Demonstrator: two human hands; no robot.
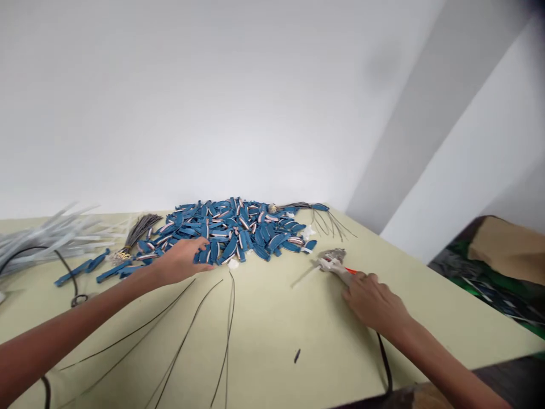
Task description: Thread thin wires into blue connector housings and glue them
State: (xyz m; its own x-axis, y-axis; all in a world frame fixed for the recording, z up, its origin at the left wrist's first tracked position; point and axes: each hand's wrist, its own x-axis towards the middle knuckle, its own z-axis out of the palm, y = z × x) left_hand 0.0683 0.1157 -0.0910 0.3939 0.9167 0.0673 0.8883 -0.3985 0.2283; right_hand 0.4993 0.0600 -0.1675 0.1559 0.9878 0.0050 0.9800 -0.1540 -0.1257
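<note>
My left hand [185, 262] reaches to the near edge of a heap of small blue strips with pale, pinkish edges [230, 224]. Its fingers and thumb are closed about a blue strip [201, 255] there. In my right hand [374, 301] is a hot glue gun [338, 270] with a pale body and an orange-red part, its nozzle end over the table to the left. A dark cord [384, 363] hangs below that hand. Several thin dark wires [187, 335] stretch from near the heap toward me.
Translucent glue sticks [55, 236] lie at the left. A bundle of thin wires [142, 230] rests beside the heap, with more wires [336, 224] at its right end. A small dark scrap [297, 356] lies on the pale table [264, 318]. Behind stands a white wall [213, 102]; cardboard [508, 250] is at right.
</note>
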